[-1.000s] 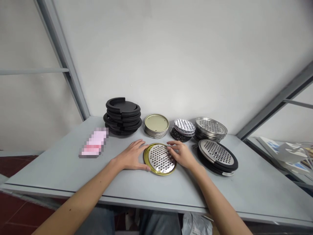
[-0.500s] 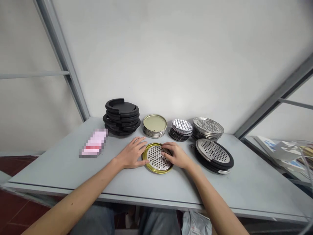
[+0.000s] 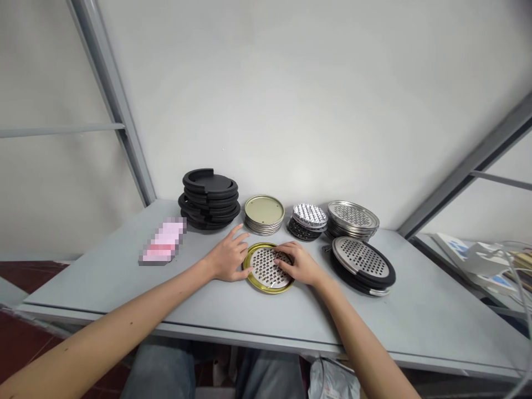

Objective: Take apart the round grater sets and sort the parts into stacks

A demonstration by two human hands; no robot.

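Observation:
A gold-rimmed round tray (image 3: 258, 285) lies on the grey table (image 3: 249, 310) with a perforated silver disc (image 3: 266, 267) inside it. My left hand (image 3: 228, 257) rests flat on the table against the tray's left rim, fingers spread. From the right, my right hand (image 3: 298, 262) lies over the disc with its fingers curled down onto the disc's surface.
Along the wall stand a stack of black rings (image 3: 209, 199), a stack of gold lids (image 3: 264, 214), a small pile of perforated discs (image 3: 306, 219) and a stack of silver perforated trays (image 3: 352, 218). An assembled black-rimmed stack (image 3: 362, 265) sits right of my hands. A pink blurred item (image 3: 163, 241) lies left.
My right hand has slid leftward from the tray's right edge onto the perforated disc. The left hand has stayed at the left rim. The view has shifted slightly.

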